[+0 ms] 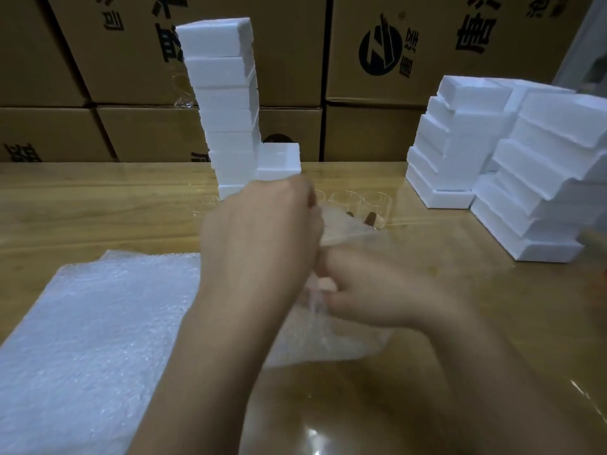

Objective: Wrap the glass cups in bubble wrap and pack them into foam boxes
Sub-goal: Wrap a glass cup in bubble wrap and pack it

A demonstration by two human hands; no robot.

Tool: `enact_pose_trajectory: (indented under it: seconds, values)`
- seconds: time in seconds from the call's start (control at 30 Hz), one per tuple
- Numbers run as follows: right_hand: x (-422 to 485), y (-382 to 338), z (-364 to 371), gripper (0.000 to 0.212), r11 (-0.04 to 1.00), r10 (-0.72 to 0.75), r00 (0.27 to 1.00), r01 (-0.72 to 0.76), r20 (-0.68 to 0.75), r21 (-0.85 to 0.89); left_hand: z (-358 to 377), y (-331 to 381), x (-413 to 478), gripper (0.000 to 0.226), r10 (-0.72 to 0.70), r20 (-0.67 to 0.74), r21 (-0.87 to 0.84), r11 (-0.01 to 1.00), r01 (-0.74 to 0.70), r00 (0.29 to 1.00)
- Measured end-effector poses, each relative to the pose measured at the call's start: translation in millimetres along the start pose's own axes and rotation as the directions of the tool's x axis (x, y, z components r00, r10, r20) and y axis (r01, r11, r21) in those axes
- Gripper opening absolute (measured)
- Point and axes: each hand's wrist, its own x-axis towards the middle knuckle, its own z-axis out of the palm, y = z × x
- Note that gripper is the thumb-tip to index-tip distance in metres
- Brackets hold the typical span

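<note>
In front of the tall foam stack (226, 103), both hands are working one bubble wrap sheet (328, 339) just above the worktop (98, 205). The left hand (262, 231) is curling over the upper part of the sheet, its fingers hidden on the far side. It seems to be gripping the bundle so the wrap is not springing open. The right hand (387, 297) is pinching the sheet lower down with bent fingers, probably tucking a loose end in. Motion blur is hiding whether a cup is inside the sheet, though the bunched shape is suggesting one.

The unwrapped glass cups (374, 205) are standing in a row on the worktop, in front and to the right of the tall foam stack and just behind the hands, within easy reach. A pile of spare bubble wrap (98, 323) is lying flat in front and to the left of that stack, likely so that each sheet is peeling off readily. A short foam box (279, 159) is sitting against the stack's right side. More foam boxes (460, 142) are leaning in stepped piles well to its right.

The worktop is showing glossy yellow wood that is reflecting light near the viewer. Printed cardboard cartons (377, 44) are forming a wall behind the stack.
</note>
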Motion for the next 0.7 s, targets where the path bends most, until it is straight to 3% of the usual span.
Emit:
enact_pose_trajectory:
  seconds: [0.1,0.17,0.2,0.27,0.3,0.33,0.4,0.47,0.6,0.7]
  values:
    - [-12.6,15.1,-21.7,0.015,0.929,-0.126,0.938,0.225,-0.322,0.294,2.6,-20.0,5.1,0.013,-0.02,-0.094,-0.059,0.998,0.014,0.995]
    - [-18.5,33.5,-35.8,0.019,0.883,-0.005,0.829,0.266,-0.559,0.388,1.4,-27.7,5.5,0.013,-0.032,-0.134,-0.084,0.996,0.021,0.99]
    - [-17.5,45.5,-38.0,0.02,0.915,0.112,0.773,0.166,-0.625,0.369,0.7,-30.5,6.8,0.014,-0.048,-0.147,-0.103,0.994,0.033,0.988]
    - [-12.6,71.1,-36.0,0.021,0.938,0.344,0.765,-0.303,-0.545,0.167,-0.1,-36.0,9.4,0.015,-0.085,-0.172,-0.148,0.987,0.06,0.981]
    - [-10.3,84.3,-32.6,0.021,0.865,0.455,0.789,-0.502,-0.413,-0.007,0.3,-37.7,9.6,0.015,-0.094,-0.178,-0.152,0.986,0.067,0.979]
    - [-7.3,92.6,-28.0,0.027,0.782,0.553,0.791,-0.602,-0.262,-0.164,0.8,-38.8,10.1,0.016,-0.099,-0.183,-0.155,0.985,0.071,0.978]
    - [0.1,105.2,-16.2,0.046,0.711,0.658,0.753,-0.634,-0.031,-0.304,2.0,-40.6,11.4,0.016,-0.1,-0.187,-0.158,0.985,0.071,0.977]
    - [6.6,112.8,-7.1,0.044,0.719,0.662,0.748,-0.615,0.048,-0.324,3.4,-40.9,12.6,0.016,-0.109,-0.171,-0.179,0.981,0.078,0.979]
    - [7.1,116.4,-8.2,0.032,0.755,0.626,0.778,-0.586,0.056,-0.294,4.7,-41.5,13.2,0.015,-0.14,-0.145,-0.171,0.979,0.115,0.98]
    - [-14.7,103.6,-32.9,0.028,0.811,0.551,0.829,-0.558,-0.091,-0.176,5.7,-40.9,13.5,0.017,-0.146,-0.124,-0.175,0.977,0.123,0.981]
